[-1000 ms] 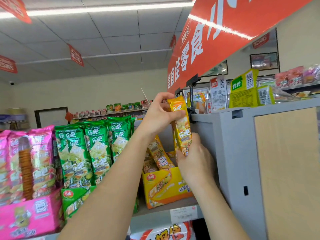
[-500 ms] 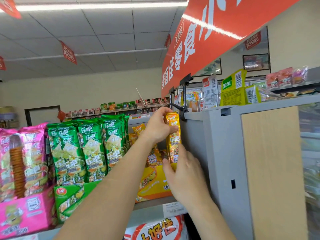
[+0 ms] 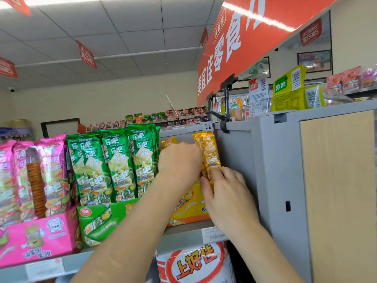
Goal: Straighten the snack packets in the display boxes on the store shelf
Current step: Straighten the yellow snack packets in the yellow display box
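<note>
Sitting side by side on shelf [image 3: 183, 242]: left box [image 3: 40, 237], middle box [image 3: 98, 221], right box [image 3: 189, 211]. Packets [image 3: 210, 154] standing in right box, leaning against panel [image 3: 234, 152]. Left hand [image 3: 179, 162] hovering just left of them, right hand [image 3: 226, 193] lying before box. Bag [image 3: 193, 262] sitting under shelf.

Bare left hand [image 3: 179, 160] and forearm [image 3: 132, 231], bare right hand [image 3: 228, 195] and forearm [image 3: 265, 252]
</note>
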Demonstrator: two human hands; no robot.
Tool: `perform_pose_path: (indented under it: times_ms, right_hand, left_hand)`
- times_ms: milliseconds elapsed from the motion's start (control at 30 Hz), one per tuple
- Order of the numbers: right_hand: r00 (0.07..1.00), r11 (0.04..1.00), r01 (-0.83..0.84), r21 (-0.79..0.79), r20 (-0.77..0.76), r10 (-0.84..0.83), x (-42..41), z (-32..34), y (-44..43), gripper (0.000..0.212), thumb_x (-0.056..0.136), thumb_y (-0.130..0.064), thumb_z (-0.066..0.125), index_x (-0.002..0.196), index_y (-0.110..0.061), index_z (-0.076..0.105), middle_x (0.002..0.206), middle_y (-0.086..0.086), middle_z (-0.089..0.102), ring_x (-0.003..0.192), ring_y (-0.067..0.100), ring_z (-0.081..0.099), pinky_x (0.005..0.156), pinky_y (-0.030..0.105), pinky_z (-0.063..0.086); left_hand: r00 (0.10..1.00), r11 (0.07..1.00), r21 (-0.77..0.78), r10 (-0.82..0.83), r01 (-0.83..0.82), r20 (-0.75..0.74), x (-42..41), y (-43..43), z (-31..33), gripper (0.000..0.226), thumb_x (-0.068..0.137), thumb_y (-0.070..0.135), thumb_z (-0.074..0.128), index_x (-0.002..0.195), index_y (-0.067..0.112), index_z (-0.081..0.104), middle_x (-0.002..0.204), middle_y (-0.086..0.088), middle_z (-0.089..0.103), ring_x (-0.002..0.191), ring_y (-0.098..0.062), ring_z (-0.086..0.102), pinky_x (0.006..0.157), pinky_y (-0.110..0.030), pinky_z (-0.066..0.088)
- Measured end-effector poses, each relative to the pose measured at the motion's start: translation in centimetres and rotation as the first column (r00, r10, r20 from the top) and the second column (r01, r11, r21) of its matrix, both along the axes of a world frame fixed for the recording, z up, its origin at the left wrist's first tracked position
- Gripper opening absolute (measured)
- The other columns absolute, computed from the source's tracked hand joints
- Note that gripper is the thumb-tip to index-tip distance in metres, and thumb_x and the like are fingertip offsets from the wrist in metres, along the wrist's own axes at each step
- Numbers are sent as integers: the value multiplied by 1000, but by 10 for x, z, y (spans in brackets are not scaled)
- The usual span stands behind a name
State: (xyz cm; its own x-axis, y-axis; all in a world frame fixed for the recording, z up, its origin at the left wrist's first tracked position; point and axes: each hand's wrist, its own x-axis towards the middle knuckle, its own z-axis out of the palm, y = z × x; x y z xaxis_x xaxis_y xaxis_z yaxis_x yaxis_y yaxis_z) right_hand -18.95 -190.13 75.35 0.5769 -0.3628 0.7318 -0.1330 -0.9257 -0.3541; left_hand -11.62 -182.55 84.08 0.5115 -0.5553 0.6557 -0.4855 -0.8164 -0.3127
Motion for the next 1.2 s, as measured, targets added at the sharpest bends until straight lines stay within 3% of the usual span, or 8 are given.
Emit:
perform_pose_path:
  times_ms: [133, 367, 567, 767, 867, 967, 1100, 1200]
  right_hand:
    - [996, 999, -39, 34, 82, 36, -3, -5, 0, 40, 96, -39, 49, 129, -18, 54, 124, 8, 55, 113, 30, 50, 90, 38, 45]
    - [989, 992, -108, 68, 111, 100, -2, -18, -4, 44, 96, -31, 55, 135, -11, 54, 138, 9, 49, 134, 28, 39, 110, 40, 33]
    - [966, 986, -160, 40, 210, 148, -9, -15, -1, 41, 98, -24, 51, 136, -8, 53, 143, 8, 49, 140, 23, 33, 116, 32, 23]
    - [892, 933, -332, 139, 369, 262, -17, 9, 7, 50, 97, -32, 39, 144, -14, 44, 143, 2, 51, 132, 15, 42, 103, 12, 22]
    - [968, 970, -218, 104, 150, 202, -10, 19, 1, 35, 100, -27, 42, 131, -13, 53, 123, 9, 64, 116, 28, 54, 91, 30, 40]
    - [995, 997, -71, -37, -78, 68, -6, 24, 1, 30, 98, -22, 40, 122, -16, 56, 105, 12, 69, 100, 34, 62, 79, 41, 43]
    - [991, 993, -120, 12, -51, 121, -5, 22, -4, 34, 93, -13, 43, 127, -18, 49, 105, 10, 71, 100, 36, 63, 79, 41, 45]
    - [989, 985, -129, 111, 90, 119, -8, 16, -2, 33, 93, -13, 49, 126, -15, 48, 118, 7, 67, 115, 30, 58, 91, 40, 44]
  left_hand:
    - [991, 985, 142, 112, -101, -72, -3, 3, -12, 33, 99, 42, 48, 115, 17, 63, 116, -9, 63, 108, -32, 59, 65, -35, 38]
    - [995, 990, -143, -16, 1, -103, 3, 7, -15, 36, 85, 52, 62, 111, 27, 64, 99, -6, 68, 94, -32, 65, 62, -33, 41]
    - [996, 944, -320, -79, 86, 35, 2, 6, -22, 45, 79, 40, 62, 118, 22, 49, 64, -2, 54, 66, -33, 58, 51, -31, 33]
    - [968, 863, -450, -151, 229, 202, -11, 21, -25, 39, 81, 13, 57, 120, 11, 59, 70, -11, 65, 61, -37, 61, 51, -32, 27]
    - [994, 943, -315, -98, 111, 58, -12, 23, -25, 10, 90, 20, 52, 95, 15, 59, 82, -11, 68, 79, -36, 65, 57, -34, 33]
    - [992, 987, -160, -51, 33, -113, -11, 15, -29, 27, 97, 36, 49, 83, 14, 57, 95, -14, 67, 95, -38, 63, 62, -34, 35]
    - [941, 969, -233, -157, 88, -299, -3, 13, -22, 38, 90, 51, 58, 100, 15, 49, 98, -9, 66, 94, -35, 61, 66, -37, 42]
    - [951, 913, -375, -243, 158, -192, -6, 17, -24, 43, 88, 48, 64, 111, 18, 44, 85, -4, 64, 83, -34, 63, 62, -37, 43]
